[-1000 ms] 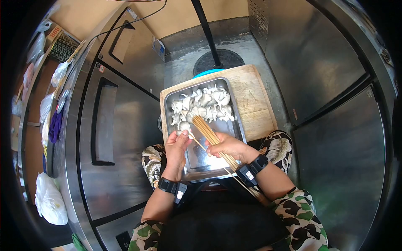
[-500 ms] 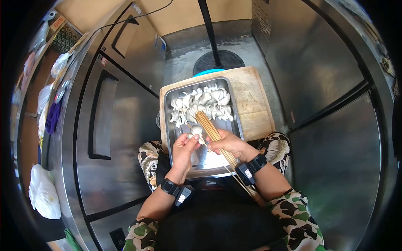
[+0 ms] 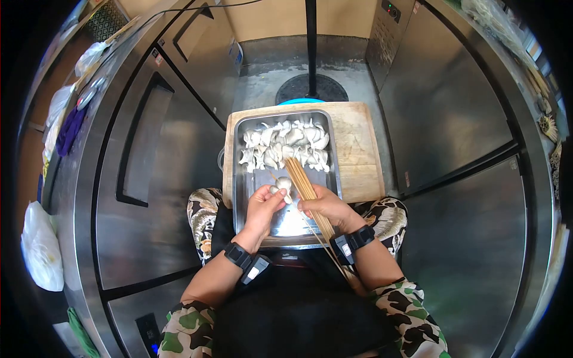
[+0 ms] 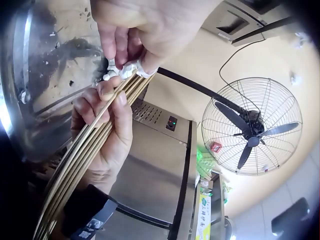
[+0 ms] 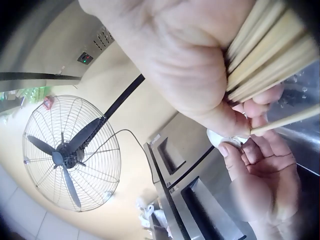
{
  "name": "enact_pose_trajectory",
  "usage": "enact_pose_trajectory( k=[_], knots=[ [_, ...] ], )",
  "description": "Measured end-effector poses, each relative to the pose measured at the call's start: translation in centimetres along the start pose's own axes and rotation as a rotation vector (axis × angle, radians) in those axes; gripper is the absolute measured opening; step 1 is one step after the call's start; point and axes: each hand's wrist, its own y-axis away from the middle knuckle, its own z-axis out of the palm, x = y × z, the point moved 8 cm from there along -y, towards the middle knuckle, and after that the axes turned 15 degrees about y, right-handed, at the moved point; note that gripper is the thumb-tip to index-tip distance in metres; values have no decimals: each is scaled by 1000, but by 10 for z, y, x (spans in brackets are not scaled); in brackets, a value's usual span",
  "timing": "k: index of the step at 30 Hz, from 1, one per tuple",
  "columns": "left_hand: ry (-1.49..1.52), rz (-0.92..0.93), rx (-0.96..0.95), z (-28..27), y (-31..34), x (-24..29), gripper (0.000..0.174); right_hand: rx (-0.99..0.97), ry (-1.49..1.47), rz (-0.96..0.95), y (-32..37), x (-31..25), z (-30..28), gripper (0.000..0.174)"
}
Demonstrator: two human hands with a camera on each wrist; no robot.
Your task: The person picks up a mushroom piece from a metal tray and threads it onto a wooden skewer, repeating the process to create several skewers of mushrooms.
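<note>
I note the left hand (image 3: 261,207) pinching a mushroom (image 3: 283,183), likely soft, best held by its stem, the right hand (image 3: 329,207) alongside gripping sticks (image 3: 302,180).

The right wrist view crops the bundle of thin tan wooden skewers (image 5: 272,47); there, the right hand (image 5: 185,60) partly hides a white, rounded, probably mushroom piece (image 5: 215,138).

In the head view, I am noting the left forearm (image 3: 209,277) angling toward one o'clock, left hand (image 3: 261,209) pinching; the right forearm (image 3: 377,261) is angling toward eleven, right hand (image 3: 329,209) gripping at the left's three o'clock.
</note>
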Motion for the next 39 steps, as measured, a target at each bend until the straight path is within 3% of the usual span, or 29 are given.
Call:
enact_pose_trajectory(
  k=[2,8,12,16,19,24,27,33,37,39],
  knots=[
    [-1,-8,32,-10,-5,-11,10,58,70,3,2,3,-7,25],
    [23,-25,87,-19,-11,-34,19,-129,-321,-66,32,-29,22,27],
    [23,-13,60,-17,-15,-43,21,-223,-525,-266,51,-56,35,28],
    [17,-51,87,-15,-17,-52,21,-365,-600,-386,83,-92,55,26],
    [23,-61,55,-8,-19,-51,22,-426,-484,-456,98,-108,58,26],
    [50,-59,-35,8,-15,-36,27,-42,-184,-142,60,-57,11,17],
    [-3,-32,-85,9,-13,-28,32,95,-222,-16,47,-28,-7,18],
    [-79,27,-39,-29,-24,3,29,69,-221,-24,39,-19,-13,20],
    [-382,390,154,-76,-71,72,25,128,-218,22,36,-16,-15,20],
    [-770,495,233,-74,-82,94,26,83,-202,6,34,-15,-16,19]
  ],
)
